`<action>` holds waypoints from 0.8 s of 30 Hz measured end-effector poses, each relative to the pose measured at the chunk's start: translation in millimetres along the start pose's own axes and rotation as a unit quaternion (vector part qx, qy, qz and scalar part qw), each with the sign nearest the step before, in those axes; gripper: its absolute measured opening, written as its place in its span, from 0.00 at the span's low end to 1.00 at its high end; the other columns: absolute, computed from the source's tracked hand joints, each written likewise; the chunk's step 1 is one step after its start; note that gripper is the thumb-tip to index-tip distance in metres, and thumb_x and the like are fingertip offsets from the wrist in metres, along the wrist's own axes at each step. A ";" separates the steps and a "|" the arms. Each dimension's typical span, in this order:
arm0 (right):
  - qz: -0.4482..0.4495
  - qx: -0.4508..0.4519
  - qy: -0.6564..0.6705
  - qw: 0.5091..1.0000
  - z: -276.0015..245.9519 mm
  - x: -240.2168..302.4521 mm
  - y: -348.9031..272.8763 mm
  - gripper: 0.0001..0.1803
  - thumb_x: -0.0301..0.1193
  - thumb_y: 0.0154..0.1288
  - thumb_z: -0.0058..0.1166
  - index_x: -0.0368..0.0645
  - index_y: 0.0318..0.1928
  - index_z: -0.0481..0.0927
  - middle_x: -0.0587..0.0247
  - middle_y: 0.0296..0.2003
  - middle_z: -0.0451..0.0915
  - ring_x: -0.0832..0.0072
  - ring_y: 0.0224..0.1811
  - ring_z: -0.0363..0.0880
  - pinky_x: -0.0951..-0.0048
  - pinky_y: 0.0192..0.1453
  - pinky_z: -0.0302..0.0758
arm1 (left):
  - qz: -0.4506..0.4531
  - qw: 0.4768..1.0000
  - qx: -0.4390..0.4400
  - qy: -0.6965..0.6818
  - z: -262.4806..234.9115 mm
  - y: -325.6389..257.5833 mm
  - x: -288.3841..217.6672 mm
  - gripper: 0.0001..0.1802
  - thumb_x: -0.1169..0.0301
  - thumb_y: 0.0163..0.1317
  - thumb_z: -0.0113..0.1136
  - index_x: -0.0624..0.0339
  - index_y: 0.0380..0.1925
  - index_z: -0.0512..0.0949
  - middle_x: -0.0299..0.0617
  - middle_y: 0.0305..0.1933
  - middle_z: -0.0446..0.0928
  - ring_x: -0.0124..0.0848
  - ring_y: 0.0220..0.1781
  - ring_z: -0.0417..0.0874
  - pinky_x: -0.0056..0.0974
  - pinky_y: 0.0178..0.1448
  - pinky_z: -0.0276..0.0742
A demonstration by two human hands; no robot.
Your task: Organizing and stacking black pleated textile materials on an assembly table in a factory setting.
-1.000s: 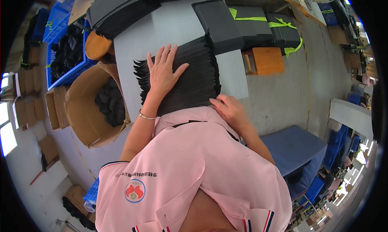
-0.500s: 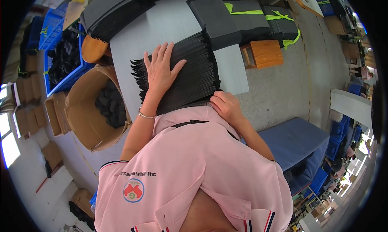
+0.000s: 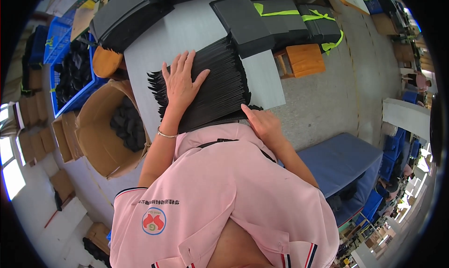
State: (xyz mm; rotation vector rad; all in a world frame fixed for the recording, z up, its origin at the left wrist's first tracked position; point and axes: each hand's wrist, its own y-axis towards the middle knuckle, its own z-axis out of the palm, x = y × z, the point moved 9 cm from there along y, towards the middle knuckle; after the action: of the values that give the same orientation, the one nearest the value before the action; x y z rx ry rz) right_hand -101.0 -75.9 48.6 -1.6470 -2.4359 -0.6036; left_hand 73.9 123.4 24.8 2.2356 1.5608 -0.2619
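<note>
Left grip (image 3: 181,88), black sheets (image 3: 216,81) beneath

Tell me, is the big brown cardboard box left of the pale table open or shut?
Open: the brown cardboard box has an uncovered mouth, and a heap of dark grey pieces shows inside.

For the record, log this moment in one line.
left hand: flat on black sheets; right hand: at near-right corner; cardboard box: left of table
</note>
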 end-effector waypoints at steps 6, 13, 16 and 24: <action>-0.021 -0.003 -0.022 1.000 3.3 3.2 -4.2 0.28 0.22 0.59 0.59 0.43 0.63 0.83 0.68 0.35 0.76 0.73 0.33 0.77 0.69 0.39 0.74 | 0.008 1.000 -0.011 -0.004 -0.7 0.1 -1.6 0.40 0.44 0.69 0.63 0.54 0.74 0.71 0.46 0.75 0.73 0.44 0.79 0.68 0.64 0.84 0.43; -0.035 -0.032 0.000 0.999 -5.0 5.7 -3.5 0.19 0.25 0.62 0.59 0.42 0.55 0.84 0.67 0.39 0.77 0.73 0.32 0.77 0.70 0.38 0.74 | 0.004 1.000 -0.001 0.005 0.8 -0.1 -0.7 0.40 0.42 0.71 0.60 0.51 0.76 0.69 0.45 0.76 0.72 0.44 0.80 0.66 0.60 0.86 0.42; -0.035 -0.050 0.020 0.998 -9.0 6.9 -3.5 0.15 0.24 0.61 0.61 0.42 0.50 0.85 0.65 0.47 0.82 0.73 0.32 0.77 0.71 0.38 0.75 | 0.005 1.000 0.000 0.005 1.1 -1.1 -0.4 0.40 0.42 0.71 0.60 0.51 0.76 0.69 0.45 0.76 0.72 0.44 0.80 0.66 0.61 0.86 0.42; -0.070 -0.030 -0.038 0.996 -2.6 11.0 -5.8 0.10 0.24 0.60 0.62 0.41 0.43 0.83 0.59 0.65 0.81 0.75 0.33 0.78 0.72 0.39 0.76 | 0.013 1.000 -0.020 -0.007 -2.2 -1.0 -3.0 0.39 0.45 0.69 0.64 0.54 0.73 0.71 0.47 0.74 0.74 0.46 0.78 0.69 0.65 0.84 0.45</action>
State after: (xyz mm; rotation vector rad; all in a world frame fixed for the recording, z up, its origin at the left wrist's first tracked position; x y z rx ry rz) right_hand -110.9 -69.3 53.2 -1.5579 -2.6288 -0.6497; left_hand 71.8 122.1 27.7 2.2175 1.5153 -0.2350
